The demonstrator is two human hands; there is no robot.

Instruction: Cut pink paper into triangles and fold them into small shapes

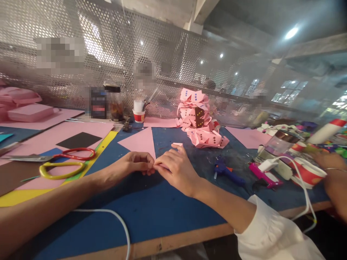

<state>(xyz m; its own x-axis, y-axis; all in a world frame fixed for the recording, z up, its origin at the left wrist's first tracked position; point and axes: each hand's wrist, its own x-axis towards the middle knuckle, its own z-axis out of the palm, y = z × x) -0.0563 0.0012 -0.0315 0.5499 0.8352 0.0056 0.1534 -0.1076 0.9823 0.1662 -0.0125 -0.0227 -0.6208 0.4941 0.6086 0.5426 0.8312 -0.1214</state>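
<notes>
My left hand (137,163) and my right hand (179,170) meet above the blue table, fingertips touching. Both are closed in a pinch, and whatever lies between the fingertips is too small or hidden to make out. A small pink paper edge (177,144) shows at the raised fingers of my right hand; I cannot tell whether it is held. Just behind my left hand lies a pointed sheet of pink paper (141,141). Farther back stands a stack of folded pink paper pieces (195,115) with dark dots.
Scissors (67,162) with red and yellow handles lie on coloured paper at left. A blue glue gun (227,173), a pink tool (265,177) and a paper cup (309,173) are at right, near another person's arm (336,180). A white cable (119,220) crosses the front.
</notes>
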